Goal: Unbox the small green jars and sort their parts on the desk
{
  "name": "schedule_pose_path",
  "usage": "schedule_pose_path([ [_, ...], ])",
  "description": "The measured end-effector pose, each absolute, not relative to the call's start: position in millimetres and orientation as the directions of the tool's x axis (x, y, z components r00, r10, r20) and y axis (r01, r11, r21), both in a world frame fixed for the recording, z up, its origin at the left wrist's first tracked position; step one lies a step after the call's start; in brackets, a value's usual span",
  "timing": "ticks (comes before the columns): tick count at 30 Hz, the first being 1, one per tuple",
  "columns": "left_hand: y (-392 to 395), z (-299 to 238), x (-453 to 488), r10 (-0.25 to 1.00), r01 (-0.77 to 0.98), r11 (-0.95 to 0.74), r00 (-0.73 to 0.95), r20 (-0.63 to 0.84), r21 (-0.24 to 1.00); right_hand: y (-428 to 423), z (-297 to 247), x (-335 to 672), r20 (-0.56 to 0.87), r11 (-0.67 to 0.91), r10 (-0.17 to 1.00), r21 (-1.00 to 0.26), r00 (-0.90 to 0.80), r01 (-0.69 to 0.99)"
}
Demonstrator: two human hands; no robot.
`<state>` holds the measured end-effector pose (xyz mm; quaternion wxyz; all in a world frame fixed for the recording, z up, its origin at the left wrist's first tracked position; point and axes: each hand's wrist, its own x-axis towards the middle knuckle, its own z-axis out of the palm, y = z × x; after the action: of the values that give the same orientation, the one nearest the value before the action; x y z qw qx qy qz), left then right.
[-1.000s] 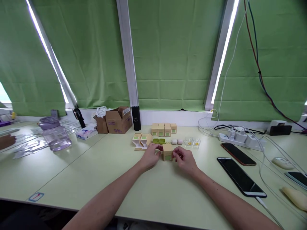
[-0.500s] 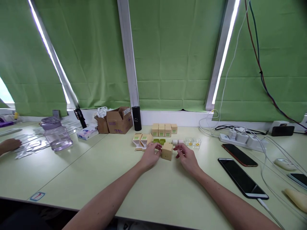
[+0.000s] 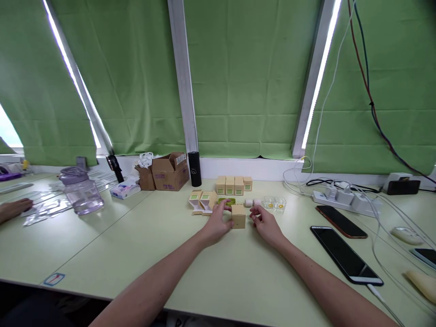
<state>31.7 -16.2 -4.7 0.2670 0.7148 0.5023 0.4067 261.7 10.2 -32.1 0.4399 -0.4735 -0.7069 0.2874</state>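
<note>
A small tan cardboard box [image 3: 239, 216] stands on the pale green table [image 3: 218, 272] right in front of me. My left hand [image 3: 218, 221] grips its left side, fingers on the front corner and thumb toward the back. Just behind the thumb lie two green round pieces [image 3: 227, 200]. My right hand [image 3: 265, 222] hovers a little to the right of the box, fingers loosely apart and holding nothing. Beyond it sit two small white pieces [image 3: 252, 202] and a clear twin-well case [image 3: 274, 204].
A row of closed tan boxes [image 3: 233, 184] and two opened ones [image 3: 200, 200] stand behind. Two phones [image 3: 344, 254] and a power strip [image 3: 344, 198] with cables lie right. Brown cartons [image 3: 168, 170], a black cylinder [image 3: 194, 168] and a clear jug [image 3: 81, 190] are left. Another person's hand [image 3: 13, 210] is far left.
The tan box has been turned so its green label no longer faces me. My right hand has let go of it and drawn slightly away. My left hand stayed on it.
</note>
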Motion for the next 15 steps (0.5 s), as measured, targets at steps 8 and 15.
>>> schedule_pose_path([
  [8, -22, -4, 41, 0.939, 0.529, -0.337, 0.124, 0.322, 0.779, 5, -29, 260, 0.415, 0.431, 0.900, -0.812, -0.131, 0.393],
  [15, -27, 0, 47, 0.934, 0.511, -0.343, 0.097, 0.344, 0.788, -8, -18, 257, 0.490, 0.481, 0.866, -0.761, -0.101, 0.434],
])
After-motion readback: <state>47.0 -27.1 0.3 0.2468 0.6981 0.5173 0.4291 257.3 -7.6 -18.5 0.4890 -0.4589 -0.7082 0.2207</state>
